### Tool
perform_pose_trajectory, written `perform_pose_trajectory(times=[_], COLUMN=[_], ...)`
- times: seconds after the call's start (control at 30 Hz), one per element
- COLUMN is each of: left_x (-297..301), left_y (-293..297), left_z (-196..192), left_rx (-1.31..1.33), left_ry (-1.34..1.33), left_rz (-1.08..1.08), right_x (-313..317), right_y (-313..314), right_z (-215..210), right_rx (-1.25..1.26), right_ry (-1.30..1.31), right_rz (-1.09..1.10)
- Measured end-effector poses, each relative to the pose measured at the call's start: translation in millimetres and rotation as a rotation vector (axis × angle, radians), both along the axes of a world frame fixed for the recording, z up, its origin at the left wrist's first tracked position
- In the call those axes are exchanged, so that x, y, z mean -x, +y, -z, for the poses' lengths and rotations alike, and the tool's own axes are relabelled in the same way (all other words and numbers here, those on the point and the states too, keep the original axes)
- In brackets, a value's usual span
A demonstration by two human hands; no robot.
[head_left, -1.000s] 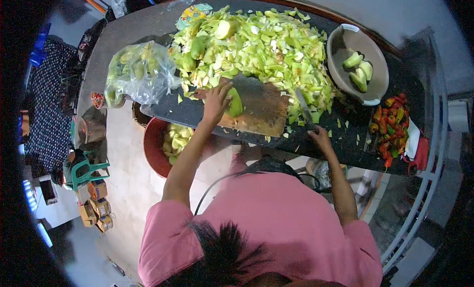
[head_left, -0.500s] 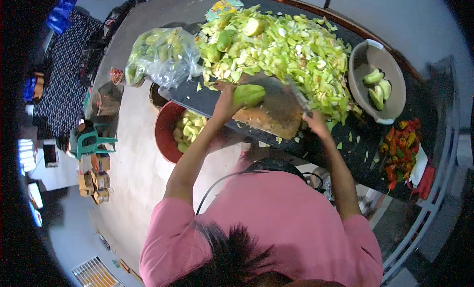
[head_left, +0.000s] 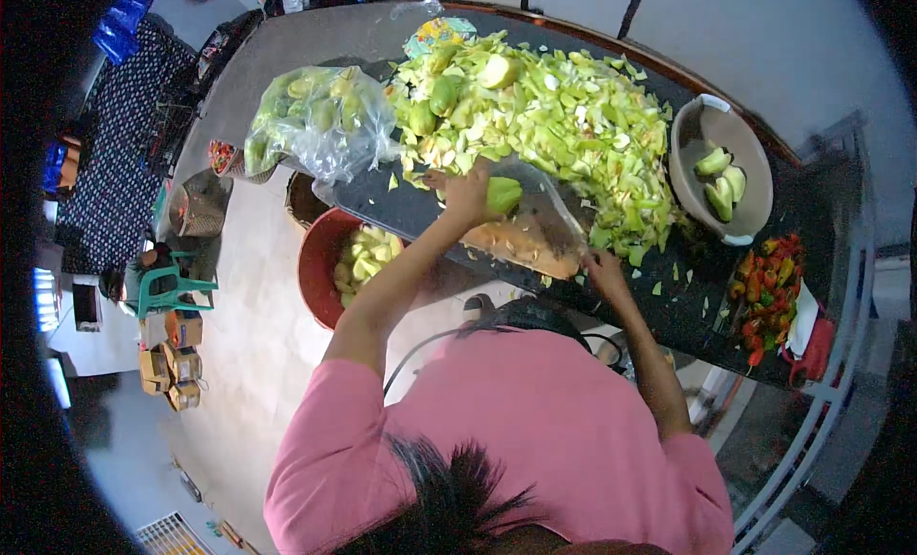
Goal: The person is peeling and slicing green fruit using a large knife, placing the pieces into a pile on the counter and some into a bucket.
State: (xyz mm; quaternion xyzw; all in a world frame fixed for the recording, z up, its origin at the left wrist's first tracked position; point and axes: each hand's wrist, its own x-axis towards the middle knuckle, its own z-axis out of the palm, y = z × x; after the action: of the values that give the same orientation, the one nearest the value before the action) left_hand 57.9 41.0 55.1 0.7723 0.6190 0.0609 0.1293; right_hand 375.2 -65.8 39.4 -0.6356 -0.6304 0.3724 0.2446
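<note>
My left hand grips a green mango over a wooden cutting board on the dark counter. My right hand sits at the board's right end, closed on a knife. The wide blade is blurred and slants up toward the mango. Behind the board a big heap of pale green mango peels and cut pieces covers the counter.
A grey bowl with peeled mango pieces stands at the right, with red and green chillies beside it. A clear plastic bag of green mangoes lies at the left. Below the counter a red basin holds cut pieces.
My left hand has kept the mango on the board and turned it. The knife in my right hand has swung in toward it. The view has shifted a little.
</note>
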Motion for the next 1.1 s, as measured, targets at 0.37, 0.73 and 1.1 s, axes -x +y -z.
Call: perform_pose_trajectory(times=[0.37, 0.73, 1.1], left_x=[-2.6, 4.8, 6.9], left_y=[-15.1, -11.2, -7.5], left_z=[-6.1, -4.4, 3.0], left_rx=[-0.075, -0.038, -0.145], left_ry=[-0.045, -0.112, -0.219], left_rz=[0.034, 0.042, 0.007], right_x=[48.6, 80.6, 104.8], right_y=[5.0, -1.5, 9.1], right_z=[14.5, -11.5, -27.2], right_rx=[0.184, 0.108, 0.135], right_ry=[0.03, -0.029, -0.209], right_rz=[-0.006, 0.016, 0.015])
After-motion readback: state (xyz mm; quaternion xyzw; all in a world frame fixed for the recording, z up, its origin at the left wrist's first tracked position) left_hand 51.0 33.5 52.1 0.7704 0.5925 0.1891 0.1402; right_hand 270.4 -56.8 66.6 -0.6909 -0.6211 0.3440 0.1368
